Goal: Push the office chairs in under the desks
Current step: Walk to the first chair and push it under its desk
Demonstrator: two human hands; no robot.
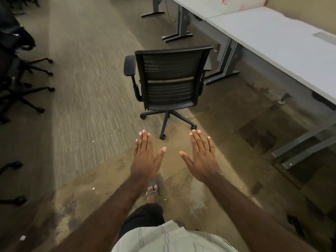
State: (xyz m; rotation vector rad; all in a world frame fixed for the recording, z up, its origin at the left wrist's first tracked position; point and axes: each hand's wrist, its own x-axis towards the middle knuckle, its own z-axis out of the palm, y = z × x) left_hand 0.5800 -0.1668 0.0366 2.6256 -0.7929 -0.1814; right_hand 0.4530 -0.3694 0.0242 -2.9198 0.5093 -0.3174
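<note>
A black mesh-backed office chair (170, 79) on castors stands in the aisle, its back toward me, out from the grey desks (283, 42) on the right. My left hand (146, 157) and my right hand (201, 157) are stretched out flat, palms down, fingers apart, holding nothing. Both hands hover short of the chair's wheeled base and touch nothing. The chair's seat is hidden behind its backrest.
A row of white-topped desks with grey metal legs (183, 28) runs along the right wall. Several black chairs (16, 77) crowd the left edge. My sandalled foot (153, 190) is on the stained carpet. A carpeted aisle runs between the rows.
</note>
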